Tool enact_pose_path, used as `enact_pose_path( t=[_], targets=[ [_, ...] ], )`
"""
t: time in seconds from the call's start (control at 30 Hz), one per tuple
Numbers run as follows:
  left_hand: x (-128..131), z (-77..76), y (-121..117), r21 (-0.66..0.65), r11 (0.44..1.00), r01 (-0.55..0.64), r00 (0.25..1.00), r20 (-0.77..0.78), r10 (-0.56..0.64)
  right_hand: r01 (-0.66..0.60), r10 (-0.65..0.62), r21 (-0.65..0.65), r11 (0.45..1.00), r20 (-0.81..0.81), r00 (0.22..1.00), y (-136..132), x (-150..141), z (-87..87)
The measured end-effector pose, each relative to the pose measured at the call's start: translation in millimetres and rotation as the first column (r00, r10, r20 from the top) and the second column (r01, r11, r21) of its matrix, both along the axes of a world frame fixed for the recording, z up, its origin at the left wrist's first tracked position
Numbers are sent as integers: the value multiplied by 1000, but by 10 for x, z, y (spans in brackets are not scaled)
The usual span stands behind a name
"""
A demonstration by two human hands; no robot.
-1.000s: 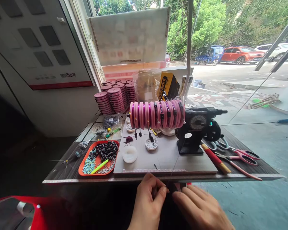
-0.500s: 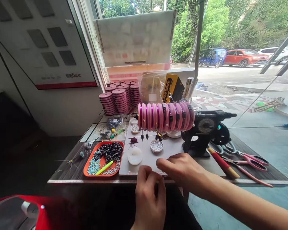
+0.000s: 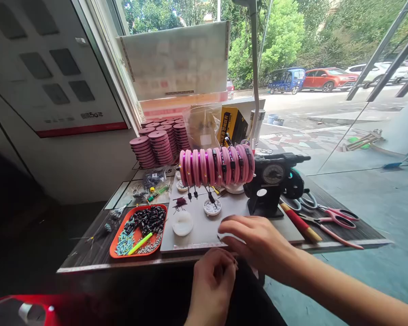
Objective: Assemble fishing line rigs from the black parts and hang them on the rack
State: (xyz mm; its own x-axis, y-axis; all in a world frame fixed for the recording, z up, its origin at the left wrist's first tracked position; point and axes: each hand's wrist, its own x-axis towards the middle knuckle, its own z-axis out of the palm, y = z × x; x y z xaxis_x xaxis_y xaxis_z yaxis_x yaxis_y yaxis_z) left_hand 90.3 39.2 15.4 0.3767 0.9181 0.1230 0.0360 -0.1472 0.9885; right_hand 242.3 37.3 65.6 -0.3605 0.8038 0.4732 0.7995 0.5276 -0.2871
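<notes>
My left hand (image 3: pixel 212 276) is just off the table's front edge, thumb and fingertips pinched together. Whatever is between them is too small to make out. Above it and to the right, my right hand (image 3: pixel 253 240) hovers over the front of the white board (image 3: pixel 197 242), fingers curled toward the thumb. A tiny dark speck shows at its fingertips; its kind is unclear. Beyond the hands, a row of pink foam line spools (image 3: pixel 217 165) sits on a black winding machine (image 3: pixel 265 181). Short dark pieces hang from the spools over a small dish of white beads (image 3: pixel 212 207).
An orange tray (image 3: pixel 114 251) with black parts, blue tubes and a yellow-green stick stands left. A shallow white dish (image 3: pixel 182 224) lies on the board. Scissors (image 3: pixel 340 219) and a red-handled brush (image 3: pixel 299 222) lie right. Stacked pink spools (image 3: pixel 159 147) stand behind.
The camera view has shifted, so the table things appear farther left. My hands have moved slightly apart, the right fingers lifting and loosening a little while the left stays pinched.
</notes>
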Motion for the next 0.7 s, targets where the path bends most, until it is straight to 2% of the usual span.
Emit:
enact_pose_path(
  t=[0.03,0.07,0.1,0.13,0.17,0.23,0.3,0.4,0.5,0.57,0.6,0.63,0.7],
  targets=[
    [27,3,-11,-238,971,37,995,95,-14,-16,18,84,996,-17,1000,-100,60,-28],
    [48,13,-18,-441,893,96,983,181,-16,-35,38,168,985,-15,999,-202,119,-64],
    [63,27,-23,-588,795,151,968,252,3,-60,59,233,971,11,998,-298,171,-106],
    [74,45,-26,-682,705,194,952,304,32,-93,81,270,958,57,995,-382,211,-153],
    [82,65,-28,-735,640,225,938,341,62,-130,102,277,952,113,988,-451,237,-201],
    [96,101,-36,-774,575,265,919,383,92,-205,153,273,940,202,967,-530,243,-294],
    [111,126,-48,-786,543,297,903,416,109,-233,178,279,932,209,962,-543,210,-366],
    [133,137,-66,-798,514,314,893,433,127,-219,187,302,928,132,974,-513,164,-439],
    [149,136,-76,-809,516,282,907,400,131,-189,189,303,934,29,982,-512,162,-526],
    [157,137,-77,-794,556,247,925,364,110,-79,115,203,976,-173,978,-543,163,-607],
    [162,138,-76,-767,599,229,940,334,69,-27,55,98,995,-298,953,-565,156,-648],
    [166,140,-74,-717,667,201,959,282,15,2,-11,-21,1000,-405,914,-590,141,-683],
    [172,144,-70,-490,866,98,993,100,-56,-34,-68,-193,981,-498,864,-637,87,-720]
  ],
)
